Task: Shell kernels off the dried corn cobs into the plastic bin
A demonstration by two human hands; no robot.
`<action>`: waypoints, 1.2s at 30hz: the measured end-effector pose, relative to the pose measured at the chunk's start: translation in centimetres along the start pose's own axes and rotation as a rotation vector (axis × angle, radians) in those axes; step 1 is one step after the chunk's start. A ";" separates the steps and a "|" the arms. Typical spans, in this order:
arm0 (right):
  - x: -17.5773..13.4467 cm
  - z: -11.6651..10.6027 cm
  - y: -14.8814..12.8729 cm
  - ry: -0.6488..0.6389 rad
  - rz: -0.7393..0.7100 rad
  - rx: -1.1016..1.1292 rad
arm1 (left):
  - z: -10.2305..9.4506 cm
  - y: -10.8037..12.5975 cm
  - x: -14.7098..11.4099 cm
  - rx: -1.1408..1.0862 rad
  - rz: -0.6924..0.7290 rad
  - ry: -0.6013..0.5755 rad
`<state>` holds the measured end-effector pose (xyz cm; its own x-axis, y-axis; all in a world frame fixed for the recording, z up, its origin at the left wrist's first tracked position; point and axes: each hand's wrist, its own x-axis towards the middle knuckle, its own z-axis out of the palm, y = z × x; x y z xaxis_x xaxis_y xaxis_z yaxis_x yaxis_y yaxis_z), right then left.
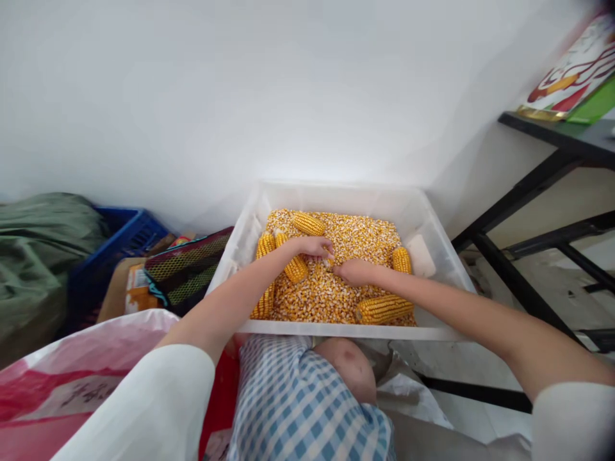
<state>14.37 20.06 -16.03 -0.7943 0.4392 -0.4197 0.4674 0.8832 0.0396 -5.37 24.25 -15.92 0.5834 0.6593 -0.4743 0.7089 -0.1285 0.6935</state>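
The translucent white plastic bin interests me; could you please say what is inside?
The bin holds loose yellow-and-white corn kernels, with several yellow corn cobs on them; the person's left hand and right hand are also inside. The kernels hide the bin's bottom beneath them.

The head camera is looking forward and down from above the lap (298, 403), facing the wall (298, 96). It is sitting near the bin (439, 240), peering into it, and catching the sleeves (158, 400) closest, while the left hand (314, 246) and right hand (354, 273) are showing farther off.
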 end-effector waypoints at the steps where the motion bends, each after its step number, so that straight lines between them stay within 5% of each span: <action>1: -0.2 0.2 0.0 0.025 0.016 0.011 | 0.0 0.0 0.0 -0.007 -0.008 0.002; 5: -0.9 0.8 -0.1 0.134 0.142 0.079 | 0.0 0.0 -0.3 -0.019 -0.018 0.004; 14: -0.2 1.2 -0.4 0.107 0.196 0.069 | 0.2 0.7 -0.7 0.035 -0.020 -0.018; 25: 0.3 0.1 -0.6 -0.013 0.017 -0.042 | 0.5 0.4 -0.2 0.013 0.001 0.014; 32: -1.1 1.1 -0.2 0.168 0.146 0.025 | 0.0 0.1 -0.3 -0.008 0.020 -0.049; 36: -0.8 1.3 0.0 0.160 0.140 0.017 | -0.1 0.3 -0.6 -0.013 0.009 -0.052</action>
<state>15.53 19.43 -16.89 -0.7722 0.5791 -0.2614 0.5827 0.8095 0.0718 -5.57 23.91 -15.35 0.6095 0.6191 -0.4952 0.6985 -0.1239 0.7048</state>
